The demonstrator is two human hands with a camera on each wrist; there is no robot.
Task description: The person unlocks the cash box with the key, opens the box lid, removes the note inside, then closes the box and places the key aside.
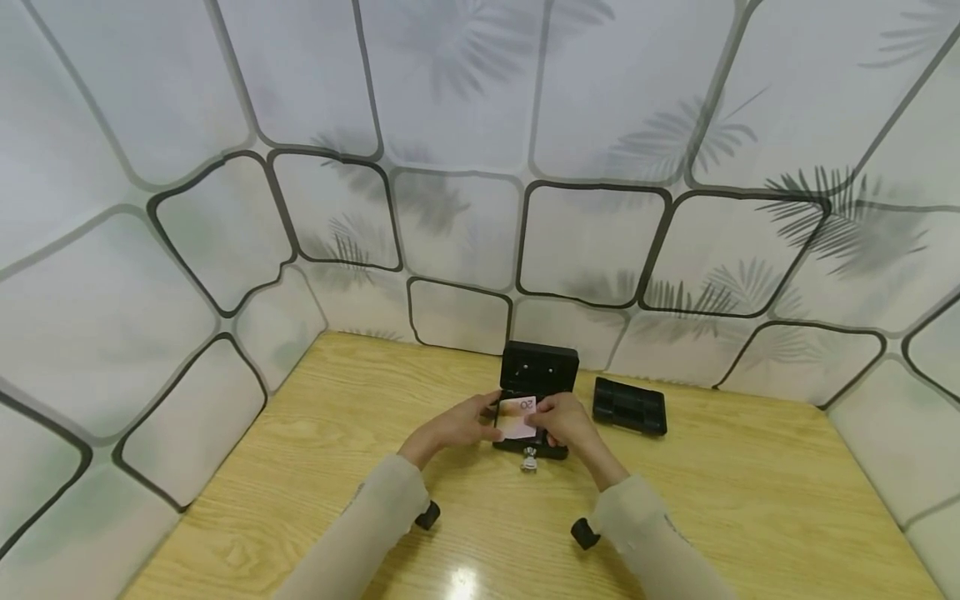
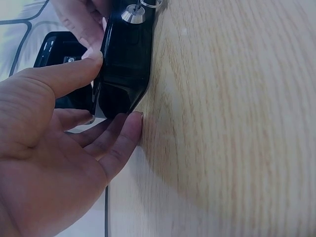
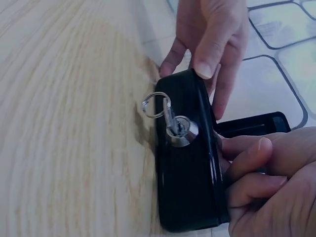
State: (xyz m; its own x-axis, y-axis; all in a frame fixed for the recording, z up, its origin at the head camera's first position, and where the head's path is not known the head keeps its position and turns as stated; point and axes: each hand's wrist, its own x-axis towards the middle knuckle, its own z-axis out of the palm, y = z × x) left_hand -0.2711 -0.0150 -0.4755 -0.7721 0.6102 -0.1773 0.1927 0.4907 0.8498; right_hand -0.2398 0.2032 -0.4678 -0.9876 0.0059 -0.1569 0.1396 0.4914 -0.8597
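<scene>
A small black cash box (image 1: pixel 542 451) stands on the table with its lid (image 1: pixel 538 367) raised at the back. Over its open inside lies a pinkish banknote (image 1: pixel 513 419) marked 20. My right hand (image 1: pixel 567 419) pinches the note's right part between thumb and bent fingers. At the box's left end, my left hand (image 1: pixel 459 422) holds the corner, thumb on the front rim and fingers around the side. A key (image 3: pixel 169 116) with a ring sits in the silver front lock (image 3: pixel 182 133). The note is hidden behind the front wall in the right wrist view.
A black compartment tray (image 1: pixel 630 407) lies on the wooden table (image 1: pixel 735 483), right of the box. Patterned white curtain-like walls (image 1: pixel 465 225) rise behind and at both sides. Black wrist devices (image 1: pixel 585 533) hang under the sleeves.
</scene>
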